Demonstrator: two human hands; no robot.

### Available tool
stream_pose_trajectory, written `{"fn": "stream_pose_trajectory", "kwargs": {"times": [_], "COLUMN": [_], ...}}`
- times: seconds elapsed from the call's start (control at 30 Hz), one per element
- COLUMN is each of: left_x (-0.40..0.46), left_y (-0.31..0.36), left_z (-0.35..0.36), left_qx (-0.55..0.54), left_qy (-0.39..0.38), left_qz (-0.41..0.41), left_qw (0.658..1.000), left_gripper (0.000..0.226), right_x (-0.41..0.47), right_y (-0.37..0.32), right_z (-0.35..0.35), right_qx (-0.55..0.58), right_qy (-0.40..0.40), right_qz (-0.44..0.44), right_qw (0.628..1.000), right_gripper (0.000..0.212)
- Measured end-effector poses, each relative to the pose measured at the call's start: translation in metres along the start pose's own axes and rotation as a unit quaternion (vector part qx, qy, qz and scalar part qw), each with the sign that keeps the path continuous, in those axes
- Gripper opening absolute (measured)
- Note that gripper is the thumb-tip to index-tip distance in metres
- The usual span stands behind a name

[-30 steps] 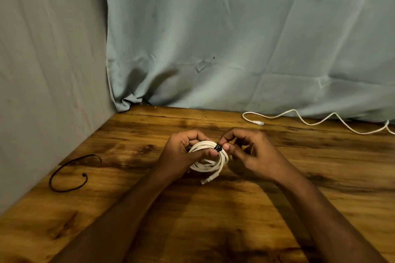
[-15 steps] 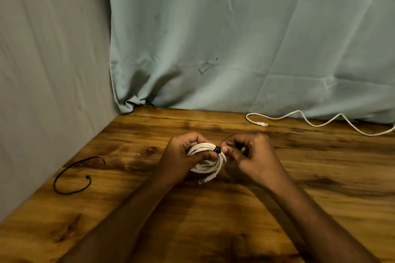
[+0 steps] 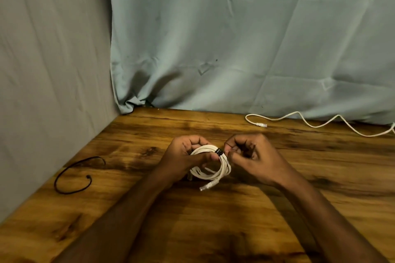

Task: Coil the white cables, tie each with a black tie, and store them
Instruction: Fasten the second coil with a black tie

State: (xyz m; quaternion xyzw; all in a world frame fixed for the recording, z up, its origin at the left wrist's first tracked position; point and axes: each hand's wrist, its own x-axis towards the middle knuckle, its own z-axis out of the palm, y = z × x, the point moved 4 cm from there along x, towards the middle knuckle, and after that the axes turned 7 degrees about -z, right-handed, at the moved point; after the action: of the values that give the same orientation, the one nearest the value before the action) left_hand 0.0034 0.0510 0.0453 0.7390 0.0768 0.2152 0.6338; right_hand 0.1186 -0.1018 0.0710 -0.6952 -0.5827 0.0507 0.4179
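Nearest to where I stood, two bare forearms reached in over the wooden worktop (image 3: 213,230) and met at a small bundle. The left hand (image 3: 183,156) had its grip closed round the coiled white cable (image 3: 213,174), thumb laid across the top strands and fingers curled behind. The coil was held slightly raised, with its lower loops close to the wood, though I could not tell if they touched. It made a rough oval, its long axis running from the grip down and to the right, and a clear plug end (image 3: 208,186) stuck out below, pointing down and to the left.

Just right of the left thumb sat the black tie (image 3: 219,152), wrapped over the top of the bundle. The right hand (image 3: 252,153) had its grip pinched at that tie, fingers curled tight; what exactly the fingertips held was too small to make out.

To my mind the tying was underway, and doing it well meant keeping the left grip firm so no loop slipped free while the right drew the tie snug across all strands.

Well to the left of the grips lay a spare black tie (image 3: 72,175), bent into an open curve. Farthest off, beyond and right of them, a loose white cable (image 3: 320,125) snaked along the foot of the pale blue curtain (image 3: 235,38).
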Motion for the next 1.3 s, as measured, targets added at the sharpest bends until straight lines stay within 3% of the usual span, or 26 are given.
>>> {"fn": "stream_pose_trajectory", "kwargs": {"times": [0.43,0.73,0.9,1.3], "left_x": [-0.004,-0.002,-0.003,-0.007], "left_y": [0.001,0.003,0.004,0.003], "left_z": [-0.01,-0.009,-0.013,-0.011], "left_qx": [0.064,0.137,0.141,0.174], "left_qy": [0.002,0.004,0.03,0.058], "left_qz": [0.027,0.101,0.096,0.132], "left_qw": [0.998,0.985,0.985,0.974], "left_gripper": [0.025,0.019,0.018,0.015], "right_x": [-0.003,-0.003,-0.003,-0.003], "right_y": [0.0,0.004,-0.007,-0.014], "right_z": [0.013,0.007,0.016,0.029], "right_qx": [0.128,-0.116,-0.204,-0.203], "right_qy": [0.01,-0.005,0.05,0.127], "right_qz": [0.07,-0.027,-0.031,0.026], "right_qw": [0.989,0.993,0.977,0.971], "right_gripper": [0.007,0.014,0.011,0.012]}}
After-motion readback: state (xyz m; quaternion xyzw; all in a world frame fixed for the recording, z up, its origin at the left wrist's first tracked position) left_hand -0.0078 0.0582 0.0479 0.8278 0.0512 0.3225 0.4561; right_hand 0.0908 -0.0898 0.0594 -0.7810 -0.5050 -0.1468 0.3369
